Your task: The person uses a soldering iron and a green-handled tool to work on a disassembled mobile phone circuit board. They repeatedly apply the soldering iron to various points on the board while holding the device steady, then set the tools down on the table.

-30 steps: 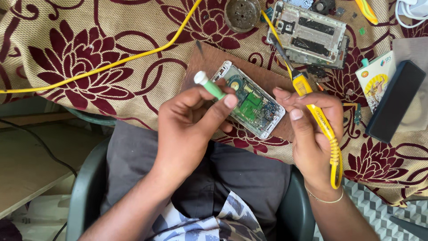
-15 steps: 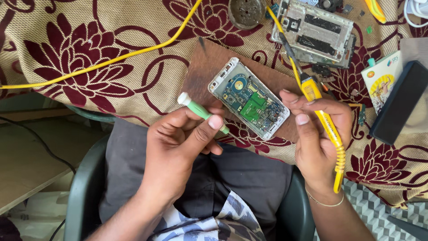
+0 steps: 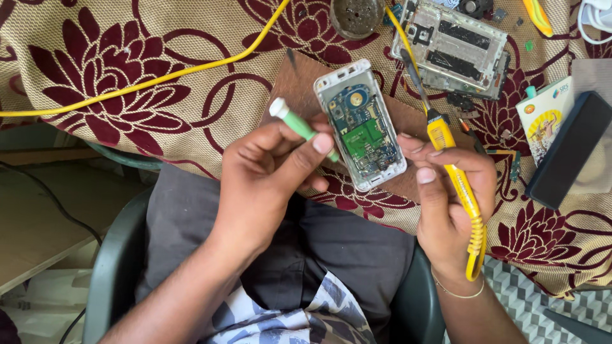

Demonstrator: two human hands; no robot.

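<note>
My left hand [image 3: 271,175] grips a small green screwdriver [image 3: 299,126] with a white cap, its tip against the lower left edge of an opened phone [image 3: 360,124] whose blue and green circuit board is exposed. The phone lies on a brown mat [image 3: 299,86] on the flowered cloth. My right hand [image 3: 449,204] holds a yellow soldering iron [image 3: 456,185], its dark tip pointing up past the phone's right side, its yellow coiled cord trailing down by my wrist.
A second dismantled phone frame [image 3: 452,48] lies at the top right beside a round tin [image 3: 357,16]. A yellow cable [image 3: 159,79] crosses the cloth. A black case [image 3: 567,150] and a printed card [image 3: 542,118] sit at the right. A chair [image 3: 111,267] is below.
My left hand has swung the green screwdriver from upright to slanted, bringing its tip to the phone's edge. The phone and my right hand have stayed roughly where they were.
</note>
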